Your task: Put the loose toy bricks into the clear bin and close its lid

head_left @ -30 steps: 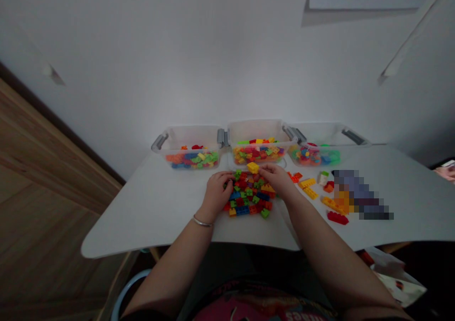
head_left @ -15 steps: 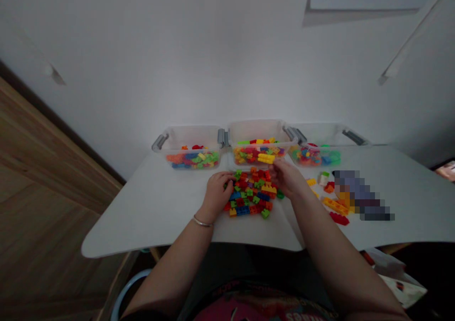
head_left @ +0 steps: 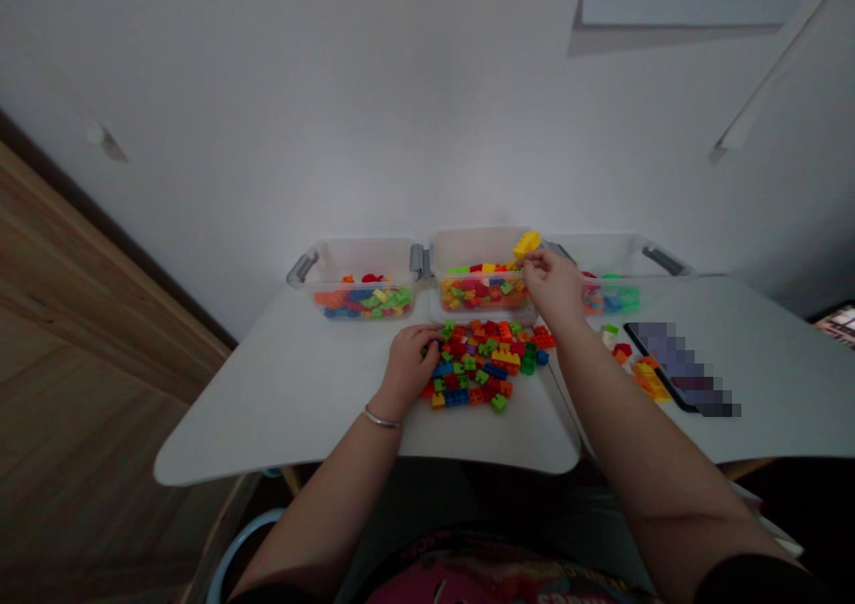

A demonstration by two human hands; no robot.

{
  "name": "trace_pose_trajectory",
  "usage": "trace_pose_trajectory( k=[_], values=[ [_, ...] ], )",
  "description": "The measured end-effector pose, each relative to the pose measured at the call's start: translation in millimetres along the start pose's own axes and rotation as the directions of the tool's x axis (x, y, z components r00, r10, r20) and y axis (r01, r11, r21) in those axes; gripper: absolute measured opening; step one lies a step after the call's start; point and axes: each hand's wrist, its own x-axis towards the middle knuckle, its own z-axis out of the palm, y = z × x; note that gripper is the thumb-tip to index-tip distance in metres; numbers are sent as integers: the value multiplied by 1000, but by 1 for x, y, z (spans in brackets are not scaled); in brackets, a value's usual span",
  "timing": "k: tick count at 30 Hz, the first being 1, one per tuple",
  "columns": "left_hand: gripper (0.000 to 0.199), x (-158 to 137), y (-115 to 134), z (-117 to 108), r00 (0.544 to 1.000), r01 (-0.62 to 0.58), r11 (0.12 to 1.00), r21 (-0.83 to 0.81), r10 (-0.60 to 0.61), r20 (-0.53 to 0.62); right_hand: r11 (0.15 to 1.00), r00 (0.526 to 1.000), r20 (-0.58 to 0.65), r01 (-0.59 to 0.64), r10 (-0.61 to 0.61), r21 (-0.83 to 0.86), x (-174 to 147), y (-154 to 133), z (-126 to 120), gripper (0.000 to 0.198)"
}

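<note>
Pinched in the fingertips of my right hand (head_left: 553, 285) is a yellow toy building brick (head_left: 527, 245), held up over the right end of the middle clear plastic bin (head_left: 468, 244). Colourful bricks lie inside that bin. In front of it, on the white table, spreads a loose pile of mixed bricks (head_left: 474, 363) in red, green, blue, orange and yellow. My left hand (head_left: 412, 359) rests at the left edge of this pile, fingers bent and thumb apart, touching the bricks there. Its fingertips are partly hidden among them.
A left clear bin (head_left: 364, 252) and a right clear bin (head_left: 611, 248), each with colourful pieces inside, flank the middle one against the wall. Right of my forearm lie a phone (head_left: 668, 368) and several loose bricks (head_left: 647, 379). The table's front edge (head_left: 481, 461) is near my body.
My right hand has risen and moved right and away from me with the yellow brick, uncovering green and red bricks at the pile's right side. My left hand has stayed in place.
</note>
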Motion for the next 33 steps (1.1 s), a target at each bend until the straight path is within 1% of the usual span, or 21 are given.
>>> trace_pose_trajectory(
  k=[3, 7, 9, 11, 14, 17, 20, 22, 24, 26, 27, 29, 31, 33],
  values=[
    [19, 0, 0, 0, 1000, 0, 1000, 1, 0, -2, 989, 999, 42, -10, 17, -148, 4, -3, 2, 31],
    [18, 0, 1, 0, 1000, 0, 1000, 6, 0, 2, 949, 986, 163, 36, 16, -312, 8, -11, 1, 43],
    [18, 0, 1, 0, 1000, -4, 1000, 11, 4, 3, 930, 976, 215, 45, 38, -365, 9, -14, 0, 48],
    [18, 0, 2, 0, 1000, -7, 1000, 13, 7, 1, 925, 968, 243, 41, 56, -377, 10, -16, -1, 50],
    [18, -1, 1, 0, 1000, -5, 1000, 12, 5, -7, 949, 975, 217, 16, 55, -314, 9, -15, 0, 47],
    [18, -1, 1, 0, 1000, -3, 1000, 11, 4, -7, 979, 986, 162, -5, 39, -206, 7, -9, 3, 46],
    [17, -1, 1, 0, 1000, -7, 1000, 1, 7, -6, 997, 991, 130, 10, 0, -77, 3, -2, 5, 43],
    [17, -1, 1, 0, 1000, -12, 1000, -3, 12, -5, 1000, 998, 56, 28, -28, 15, -4, 1, 4, 38],
    [17, -1, 1, 0, 1000, -14, 1000, -3, 14, -4, 995, 997, -58, 57, -52, 86, -15, 0, 1, 32],
    [17, -1, 1, 0, 1000, -13, 1000, 1, 13, -1, 981, 986, -123, 131, -113, 144, -31, -3, -2, 27],
    [17, -1, 2, 0, 1000, -12, 1000, 2, 12, 0, 969, 980, -120, 179, -160, 170, -41, -6, -3, 25],
    [17, 0, 3, 0, 1000, -10, 1000, 5, 10, 4, 943, 966, -57, 259, -253, 209, -61, -10, -3, 22],
    [17, 0, 4, -1, 1000, -11, 1000, 4, 11, 6, 932, 955, 35, 281, -296, 227, -80, -14, -1, 22],
    [18, 0, 6, -2, 1000, -16, 1000, 5, 16, 3, 933, 943, 129, 271, -307, 235, -94, -16, 2, 25]
  ],
)
